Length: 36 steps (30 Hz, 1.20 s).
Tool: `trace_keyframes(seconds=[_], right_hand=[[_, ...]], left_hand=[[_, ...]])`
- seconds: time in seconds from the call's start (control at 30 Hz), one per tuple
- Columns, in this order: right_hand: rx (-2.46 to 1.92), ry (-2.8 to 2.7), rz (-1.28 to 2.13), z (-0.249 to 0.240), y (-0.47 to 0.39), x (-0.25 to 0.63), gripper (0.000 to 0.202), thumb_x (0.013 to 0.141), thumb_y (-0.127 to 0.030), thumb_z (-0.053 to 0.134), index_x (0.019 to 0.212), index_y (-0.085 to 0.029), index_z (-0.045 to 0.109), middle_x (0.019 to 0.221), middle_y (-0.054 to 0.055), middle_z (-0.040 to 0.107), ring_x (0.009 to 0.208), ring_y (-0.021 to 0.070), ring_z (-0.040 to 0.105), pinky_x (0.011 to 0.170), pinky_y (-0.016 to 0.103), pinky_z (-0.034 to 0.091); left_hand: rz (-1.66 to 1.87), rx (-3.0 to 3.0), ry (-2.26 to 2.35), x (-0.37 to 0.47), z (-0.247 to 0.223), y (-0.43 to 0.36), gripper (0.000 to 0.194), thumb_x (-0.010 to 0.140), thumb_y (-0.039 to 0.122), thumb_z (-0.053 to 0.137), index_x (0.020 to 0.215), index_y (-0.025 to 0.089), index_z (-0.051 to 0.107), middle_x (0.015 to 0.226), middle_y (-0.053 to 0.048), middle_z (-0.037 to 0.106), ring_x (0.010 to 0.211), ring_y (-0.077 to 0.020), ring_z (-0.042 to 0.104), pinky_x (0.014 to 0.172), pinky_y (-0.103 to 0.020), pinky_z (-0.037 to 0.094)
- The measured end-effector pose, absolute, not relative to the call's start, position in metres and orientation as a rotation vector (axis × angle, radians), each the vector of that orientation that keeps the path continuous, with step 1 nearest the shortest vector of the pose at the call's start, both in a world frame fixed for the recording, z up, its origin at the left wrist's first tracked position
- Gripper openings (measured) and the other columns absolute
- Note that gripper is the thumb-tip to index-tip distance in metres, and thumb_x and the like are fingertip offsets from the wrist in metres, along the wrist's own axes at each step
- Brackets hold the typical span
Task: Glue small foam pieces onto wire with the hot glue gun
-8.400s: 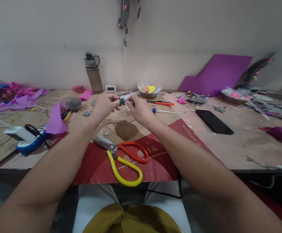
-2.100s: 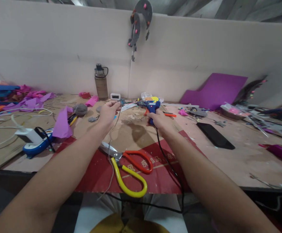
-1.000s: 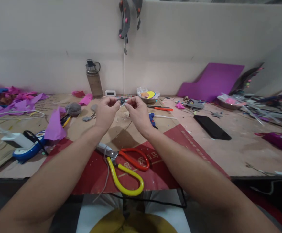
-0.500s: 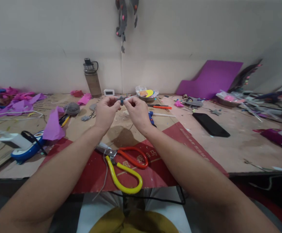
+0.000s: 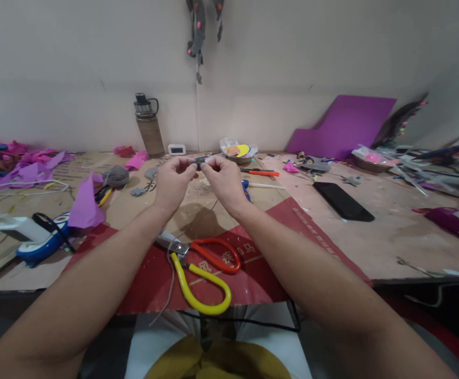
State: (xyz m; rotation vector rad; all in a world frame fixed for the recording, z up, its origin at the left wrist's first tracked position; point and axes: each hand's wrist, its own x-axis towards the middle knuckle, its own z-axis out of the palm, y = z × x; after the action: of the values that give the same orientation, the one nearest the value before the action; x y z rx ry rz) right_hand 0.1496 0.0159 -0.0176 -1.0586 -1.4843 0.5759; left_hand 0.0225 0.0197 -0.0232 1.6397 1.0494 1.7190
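Since the glue gun went down, both the left hand (image 5: pixel 173 181) and right hand (image 5: pixel 225 181) pinch a small dark grey felt piece (image 5: pixel 198 162) above the desk's middle, seemingly light, soft and best held by its edges

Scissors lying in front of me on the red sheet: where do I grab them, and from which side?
Take the scissors by the looped handles, the yellow one nearest the table's edge and the orange one beside it. Come from the near right: the loops lie flat and open toward you, while the metal blades point away to the left, under the left forearm.
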Motion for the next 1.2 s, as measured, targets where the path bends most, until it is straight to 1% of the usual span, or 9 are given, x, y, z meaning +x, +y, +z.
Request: trace_keyframes(seconds=[0.3,0.37,0.43,0.5,0.67,0.8,0.9,1.03,1.2], right_hand=[[-1.012,-1.437,0.665,-0.024,0.028,0.153,0.021,0.076,-0.03,0.061,0.061,-0.019,0.051,0.058,-0.005,0.046,0.057,0.0091,0.041,0.058,0.025,0.032],[-1.0,-1.377,0.727,-0.026,0.03,0.154,0.017,0.074,-0.031,0.064,0.07,-0.019,0.052,0.059,-0.006,0.047,0.056,0.0085,0.041,0.056,0.024,0.032],[-0.993,-1.328,0.794,-0.026,0.031,0.155,0.02,0.072,-0.032,0.066,0.082,-0.021,0.053,0.059,-0.008,0.045,0.053,0.0079,0.04,0.053,0.023,0.031],[-0.985,-1.327,0.851,-0.026,0.032,0.157,0.022,0.072,-0.032,0.066,0.087,-0.021,0.055,0.057,-0.009,0.044,0.05,0.0074,0.039,0.05,0.023,0.031],[-0.937,-1.362,0.89,-0.024,0.032,0.158,0.013,0.073,-0.03,0.063,0.077,-0.018,0.059,0.059,-0.006,0.051,0.051,0.0069,0.041,0.051,0.022,0.032],[-0.937,-1.379,0.85,-0.023,0.03,0.159,0.01,0.073,-0.026,0.062,0.078,-0.017,0.061,0.059,-0.005,0.053,0.054,0.0082,0.046,0.054,0.022,0.035],[-0.973,-1.431,0.778,-0.021,0.025,0.159,0.008,0.075,-0.024,0.062,0.077,-0.017,0.061,0.056,-0.006,0.05,0.052,0.0072,0.042,0.053,0.023,0.032],[-0.992,-1.495,0.724,-0.02,0.021,0.16,0.006,0.076,-0.024,0.061,0.077,-0.018,0.06,0.055,-0.008,0.043,0.051,0.0071,0.038,0.054,0.024,0.03],[-0.936,-1.529,0.702,-0.023,0.021,0.159,0.022,0.075,-0.022,0.064,0.094,-0.019,0.053,0.062,-0.008,0.044,0.06,0.01,0.044,0.062,0.026,0.035]], left_hand=[[1.647,1.609,0.949,0.02,-0.025,0.024,0.007,0.073,0.022,0.067,0.077,0.017,0.065,0.07,0.0,0.063,0.063,-0.0102,0.057,0.064,-0.024,0.048],[1.621,1.596,0.906,0.02,-0.025,0.025,0.006,0.073,0.021,0.066,0.077,0.017,0.065,0.069,0.0,0.062,0.063,-0.0103,0.057,0.063,-0.024,0.047],[1.592,1.561,0.877,0.02,-0.024,0.024,0.005,0.072,0.021,0.066,0.076,0.018,0.064,0.069,-0.001,0.062,0.062,-0.0103,0.056,0.063,-0.025,0.047],[1.561,1.512,0.854,0.022,-0.023,0.023,0.007,0.071,0.021,0.067,0.075,0.018,0.063,0.069,-0.001,0.062,0.062,-0.0105,0.057,0.064,-0.025,0.048],[1.503,1.444,0.808,0.025,-0.018,0.019,0.013,0.067,0.02,0.071,0.076,0.017,0.061,0.073,-0.002,0.064,0.062,-0.0111,0.061,0.066,-0.028,0.05],[1.446,1.42,0.833,0.024,-0.015,0.018,0.017,0.068,0.024,0.072,0.081,0.015,0.065,0.08,-0.004,0.068,0.064,-0.0122,0.064,0.069,-0.031,0.052],[1.413,1.452,0.886,0.021,-0.015,0.019,0.018,0.068,0.028,0.073,0.077,0.014,0.066,0.075,-0.005,0.068,0.063,-0.0128,0.064,0.068,-0.031,0.053],[1.452,1.493,0.953,0.02,-0.016,0.02,0.014,0.069,0.025,0.072,0.07,0.014,0.065,0.068,-0.003,0.066,0.06,-0.012,0.062,0.063,-0.028,0.052],[1.526,1.437,0.992,0.023,-0.014,0.017,0.01,0.07,0.02,0.07,0.067,0.014,0.063,0.066,-0.003,0.064,0.058,-0.0112,0.059,0.063,-0.029,0.05]])
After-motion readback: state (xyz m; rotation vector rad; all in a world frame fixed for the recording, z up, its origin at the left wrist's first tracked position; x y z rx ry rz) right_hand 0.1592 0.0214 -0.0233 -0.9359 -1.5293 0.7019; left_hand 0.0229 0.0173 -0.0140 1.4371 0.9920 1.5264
